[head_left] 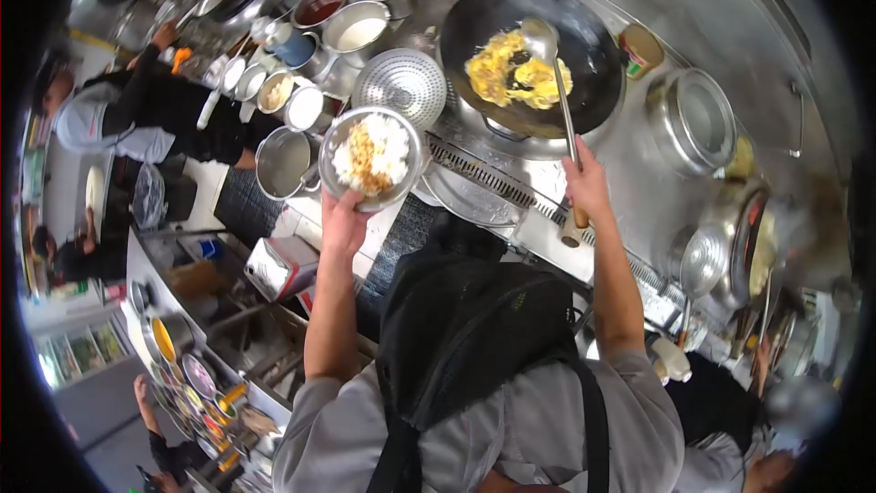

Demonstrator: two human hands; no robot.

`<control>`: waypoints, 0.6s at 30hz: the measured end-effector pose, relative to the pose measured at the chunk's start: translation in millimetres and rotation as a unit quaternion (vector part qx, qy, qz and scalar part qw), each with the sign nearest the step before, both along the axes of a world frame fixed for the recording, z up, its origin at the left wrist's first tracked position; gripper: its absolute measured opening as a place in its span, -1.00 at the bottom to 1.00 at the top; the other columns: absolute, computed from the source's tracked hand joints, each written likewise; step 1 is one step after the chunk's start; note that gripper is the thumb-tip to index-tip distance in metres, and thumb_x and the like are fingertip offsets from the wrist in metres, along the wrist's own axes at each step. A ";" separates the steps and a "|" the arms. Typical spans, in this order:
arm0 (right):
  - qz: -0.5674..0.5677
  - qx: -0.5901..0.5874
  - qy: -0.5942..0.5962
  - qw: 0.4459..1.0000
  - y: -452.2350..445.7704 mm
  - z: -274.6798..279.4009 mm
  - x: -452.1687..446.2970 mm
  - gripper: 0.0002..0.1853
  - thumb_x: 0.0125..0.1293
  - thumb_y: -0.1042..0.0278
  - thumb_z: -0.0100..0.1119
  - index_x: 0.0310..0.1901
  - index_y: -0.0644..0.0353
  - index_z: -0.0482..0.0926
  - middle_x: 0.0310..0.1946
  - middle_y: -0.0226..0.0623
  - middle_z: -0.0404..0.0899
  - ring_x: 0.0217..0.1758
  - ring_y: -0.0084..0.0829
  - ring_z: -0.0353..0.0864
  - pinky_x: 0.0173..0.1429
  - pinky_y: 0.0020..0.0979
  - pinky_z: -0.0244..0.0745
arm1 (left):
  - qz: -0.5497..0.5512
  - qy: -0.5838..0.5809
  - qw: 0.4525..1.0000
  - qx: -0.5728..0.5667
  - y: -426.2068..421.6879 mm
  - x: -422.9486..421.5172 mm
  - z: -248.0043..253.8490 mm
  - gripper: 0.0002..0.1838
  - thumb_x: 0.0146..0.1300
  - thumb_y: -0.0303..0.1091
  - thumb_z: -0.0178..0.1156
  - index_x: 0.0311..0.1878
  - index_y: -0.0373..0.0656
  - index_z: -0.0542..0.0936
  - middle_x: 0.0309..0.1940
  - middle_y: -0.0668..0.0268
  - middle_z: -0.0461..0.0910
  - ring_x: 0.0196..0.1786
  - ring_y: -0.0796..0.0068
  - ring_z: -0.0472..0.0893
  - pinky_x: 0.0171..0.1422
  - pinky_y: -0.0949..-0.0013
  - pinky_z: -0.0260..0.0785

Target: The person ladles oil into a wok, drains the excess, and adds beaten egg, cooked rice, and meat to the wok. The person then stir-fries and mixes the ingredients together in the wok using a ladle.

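left hand (345,219) grips round metal bowl (417,157) of rice (388,141); right hand (589,187) clasps wooden-handled ladle (539,39); lumpy egg (491,68) in black wok (484,14)

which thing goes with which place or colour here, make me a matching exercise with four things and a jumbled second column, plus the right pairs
Things
1. bowl
2. ladle
3. egg
4. strainer

Places, colours, states
A. yellow, in the wok
B. in the left hand
C. full of small holes, beside the wok
D. in the right hand

Right pairs: 1-B, 2-D, 3-A, 4-C
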State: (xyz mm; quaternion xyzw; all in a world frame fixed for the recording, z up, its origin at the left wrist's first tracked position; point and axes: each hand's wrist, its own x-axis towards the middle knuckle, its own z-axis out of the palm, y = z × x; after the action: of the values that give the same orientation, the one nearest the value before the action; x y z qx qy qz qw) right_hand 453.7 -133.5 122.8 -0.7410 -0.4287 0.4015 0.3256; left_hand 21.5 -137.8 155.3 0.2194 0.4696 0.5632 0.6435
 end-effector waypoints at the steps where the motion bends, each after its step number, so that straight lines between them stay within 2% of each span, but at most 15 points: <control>1: 0.087 0.164 -0.304 0.934 -6.2 -17.4 -2.1 -0.35 0.44 0.28 0.20 0.50 0.16 0.25 -0.57 -0.34 0.54 -0.58 -0.51 0.57 -0.52 -0.35 0.45 | -0.023 0.011 0.999 0.025 20.1 10.8 7.8 -0.21 0.19 -0.73 -0.09 0.52 -0.03 0.07 0.37 0.02 0.35 0.27 0.02 0.57 0.11 -0.10 0.67; 2: 0.102 0.179 -0.337 0.919 -20.5 -26.6 2.4 -0.34 0.44 0.27 0.22 0.50 0.17 0.25 -0.57 -0.34 0.53 -0.59 -0.52 0.57 -0.53 -0.37 0.45 | -0.047 0.018 0.998 0.043 38.5 17.3 14.0 -0.21 0.18 -0.73 -0.10 0.51 -0.04 0.06 0.36 0.02 0.35 0.26 0.03 0.57 0.11 -0.08 0.67; 4: 0.096 0.112 -0.230 0.962 -34.6 10.6 -6.9 -0.33 0.43 0.25 0.24 0.50 0.18 0.25 -0.56 -0.34 0.53 -0.60 -0.52 0.56 -0.54 -0.39 0.45 | -0.073 0.022 0.994 0.075 76.5 33.9 19.5 -0.22 0.18 -0.73 -0.10 0.50 -0.06 0.06 0.35 0.02 0.35 0.24 0.04 0.59 0.10 -0.05 0.68; 5: 0.066 0.025 -0.080 0.994 -38.0 47.9 -17.2 -0.33 0.43 0.25 0.24 0.50 0.18 0.25 -0.55 -0.34 0.53 -0.60 -0.52 0.56 -0.54 -0.39 0.46 | -0.079 0.020 0.993 0.084 94.1 42.6 20.1 -0.22 0.17 -0.73 -0.10 0.49 -0.07 0.06 0.34 0.03 0.36 0.23 0.05 0.59 0.09 -0.04 0.69; 6: 0.031 -0.059 0.074 0.995 -37.8 67.1 -23.2 -0.33 0.43 0.24 0.24 0.50 0.19 0.26 -0.55 -0.33 0.54 -0.60 -0.52 0.56 -0.55 -0.40 0.46 | -0.086 0.019 0.992 0.094 110.7 49.4 21.6 -0.23 0.17 -0.73 -0.10 0.49 -0.07 0.07 0.34 0.03 0.36 0.22 0.06 0.60 0.09 -0.02 0.69; 9: -0.056 -0.039 0.319 0.945 1.8 46.8 -5.6 -0.34 0.44 0.24 0.24 0.50 0.15 0.27 -0.55 -0.38 0.50 -0.59 -0.60 0.54 -0.59 -0.45 0.43 | -0.140 0.055 0.985 0.084 150.0 61.9 29.2 -0.22 0.17 -0.72 -0.08 0.50 -0.07 0.07 0.33 0.03 0.36 0.23 0.08 0.60 0.09 0.01 0.69; 10: -0.094 -0.023 0.339 0.936 11.0 32.0 -8.8 -0.36 0.44 0.30 0.20 0.50 0.18 0.27 -0.48 -0.17 0.60 -0.57 -0.33 0.62 -0.49 -0.27 0.50 | -0.150 0.046 0.985 0.073 161.1 67.9 34.3 -0.20 0.16 -0.71 -0.07 0.51 -0.06 0.07 0.33 0.03 0.36 0.27 0.13 0.57 0.13 0.06 0.67; 11: -0.059 0.031 0.149 0.987 12.4 16.3 -13.8 -0.37 0.44 0.33 0.19 0.49 0.20 0.26 -0.43 -0.07 0.62 -0.53 -0.19 0.63 -0.43 -0.20 0.51 | -0.156 0.050 0.982 0.094 174.7 73.1 29.0 -0.20 0.16 -0.72 -0.06 0.51 -0.07 0.07 0.33 0.03 0.36 0.28 0.15 0.55 0.15 0.08 0.66; 12: -0.021 0.081 -0.049 0.995 9.8 1.2 -20.7 -0.37 0.44 0.35 0.18 0.49 0.22 0.26 -0.38 0.02 0.64 -0.49 -0.06 0.65 -0.37 -0.13 0.52 | -0.161 0.055 0.979 0.115 189.6 78.3 20.1 -0.20 0.16 -0.72 -0.06 0.51 -0.07 0.08 0.33 0.04 0.36 0.30 0.17 0.54 0.17 0.10 0.65; 14: 0.010 0.039 -0.254 0.966 -0.8 21.1 -41.8 -0.37 0.42 0.43 0.14 0.48 0.30 0.22 -0.17 0.30 0.62 -0.25 0.35 0.60 -0.10 0.06 0.48 | -0.173 0.086 0.971 0.139 222.1 95.0 14.1 -0.17 0.16 -0.72 -0.02 0.54 -0.10 0.06 0.35 0.06 0.35 0.35 0.18 0.49 0.28 0.19 0.56; 15: 0.003 0.021 -0.219 0.975 -17.3 38.1 -48.3 -0.36 0.42 0.43 0.14 0.49 0.28 0.21 -0.23 0.23 0.63 -0.33 0.26 0.61 -0.17 0.01 0.49 | -0.173 0.149 0.961 0.154 244.4 100.7 -8.1 -0.16 0.17 -0.70 0.00 0.56 -0.16 0.03 0.37 0.03 0.35 0.39 0.14 0.44 0.43 0.19 0.40; 17: -0.022 -0.024 -0.109 0.994 -36.2 68.5 -53.5 -0.36 0.44 0.42 0.15 0.50 0.25 0.22 -0.34 0.07 0.64 -0.47 0.05 0.62 -0.32 -0.09 0.50 | -0.178 0.262 0.912 0.261 280.2 124.8 -23.4 -0.16 0.19 -0.67 0.01 0.57 -0.20 0.02 0.39 -0.04 0.36 0.42 0.13 0.41 0.53 0.23 0.24; 18: -0.046 -0.053 -0.036 0.997 -37.3 85.1 -53.7 -0.36 0.44 0.42 0.15 0.51 0.24 0.22 -0.39 -0.01 0.63 -0.53 -0.07 0.61 -0.39 -0.15 0.49 | -0.181 0.286 0.903 0.264 294.0 141.0 -22.0 -0.16 0.19 -0.67 0.01 0.57 -0.20 0.03 0.39 -0.06 0.36 0.42 0.14 0.41 0.54 0.24 0.20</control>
State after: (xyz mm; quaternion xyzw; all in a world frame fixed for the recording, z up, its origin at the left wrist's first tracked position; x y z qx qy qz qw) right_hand 399.9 -170.8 207.9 -0.7902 -0.3840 0.3808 0.2882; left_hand 162.5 156.2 133.3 0.6140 0.4202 0.4533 0.4908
